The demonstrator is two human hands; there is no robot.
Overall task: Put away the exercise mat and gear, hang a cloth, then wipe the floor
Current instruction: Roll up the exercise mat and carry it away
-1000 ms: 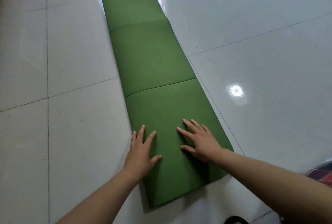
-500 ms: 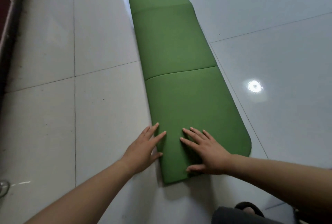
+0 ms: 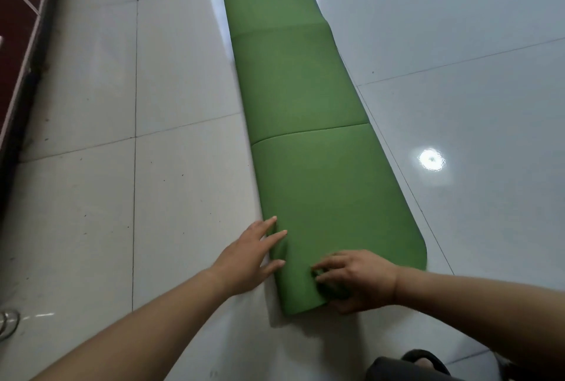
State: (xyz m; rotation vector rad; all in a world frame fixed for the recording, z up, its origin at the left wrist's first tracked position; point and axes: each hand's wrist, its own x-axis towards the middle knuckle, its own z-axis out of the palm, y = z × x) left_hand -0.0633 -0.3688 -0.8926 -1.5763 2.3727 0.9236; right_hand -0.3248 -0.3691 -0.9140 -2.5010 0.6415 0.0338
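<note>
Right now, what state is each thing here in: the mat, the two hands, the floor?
mat: laid out long on the floor, creased across, not yet rolled.
left hand: fingers straight, touching the mat's left edge.
right hand: fingers curled, gripping the mat's near end.
floor: shiny tiles, speckled with dirt.

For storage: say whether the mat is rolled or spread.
Spread: the mat lies stretched flat; the right hand grips its near end.

One wide-angle camera, worn on the head, looks forward and steeply down along a long green foam mat [image 3: 305, 90] on glossy white floor tiles [image 3: 91, 197]. It sits close above the mat's near end.
</note>
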